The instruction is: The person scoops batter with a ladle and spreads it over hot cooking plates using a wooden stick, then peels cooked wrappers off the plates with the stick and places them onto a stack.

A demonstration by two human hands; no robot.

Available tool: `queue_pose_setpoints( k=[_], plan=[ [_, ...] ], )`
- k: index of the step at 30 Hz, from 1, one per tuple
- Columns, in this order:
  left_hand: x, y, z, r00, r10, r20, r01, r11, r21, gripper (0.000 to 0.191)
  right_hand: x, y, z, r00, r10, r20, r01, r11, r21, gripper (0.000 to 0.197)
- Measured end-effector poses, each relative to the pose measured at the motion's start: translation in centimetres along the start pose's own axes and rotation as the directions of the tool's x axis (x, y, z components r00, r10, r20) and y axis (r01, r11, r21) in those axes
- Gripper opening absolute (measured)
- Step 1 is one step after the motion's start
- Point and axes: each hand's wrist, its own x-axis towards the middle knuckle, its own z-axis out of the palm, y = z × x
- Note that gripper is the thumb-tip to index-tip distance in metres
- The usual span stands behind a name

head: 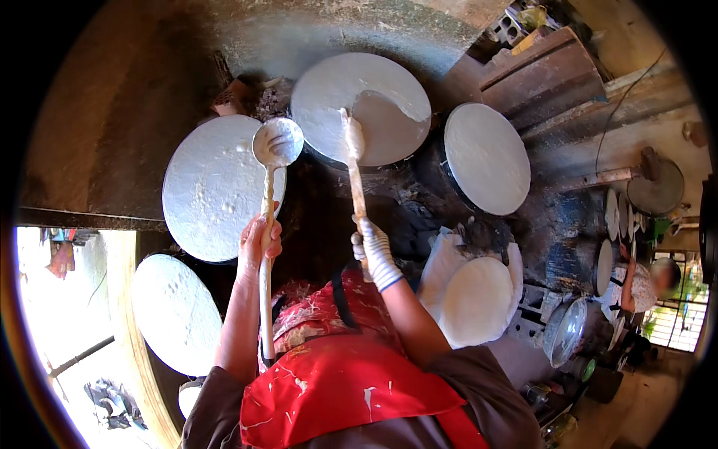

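My left hand (259, 238), bare, is closed round the long handle of a batter-coated ladle (278, 141), its bowl over the right edge of a round griddle (213, 191) covered with white batter. My right hand (377, 250), in a striped glove, grips a wooden paddle (356, 177). White batter clings to the paddle's far end, which lies over the lower part of the middle griddle (325, 95). White batter covers much of that griddle, with a bare grey patch on its right side. Whether the paddle touches the surface is unclear.
Another white-covered griddle (487, 159) stands at the right, and one more (176, 314) at the lower left. A stack of round white flatbreads (477, 303) lies on cloth near my right arm. Farther right, a person (631, 283) is beside other griddles.
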Motion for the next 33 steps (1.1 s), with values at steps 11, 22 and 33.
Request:
queue_pose_setpoints(
  k=[11, 22, 33],
  plan=[
    [0.0, -2.5, 2.8, 0.999, -0.008, -0.051, 0.01, 0.998, 0.055, 0.041, -2.2, -5.9, -2.0, 0.979, -0.2, -0.042, 0.171, 0.915, -0.367, 0.04],
    [0.5, -5.3, 6.4, 0.995, -0.02, -0.096, 0.02, 1.0, -0.002, 0.043, 1.1, -12.7, -13.7, 0.995, 0.093, -0.03, -0.096, 0.865, -0.493, 0.05],
    [-0.3, -7.8, 8.9, 0.99, -0.066, -0.121, 0.058, 0.996, -0.067, 0.041, 1.9, -14.1, -14.4, 0.984, 0.072, 0.165, 0.068, 0.701, -0.709, 0.045]
  ],
)
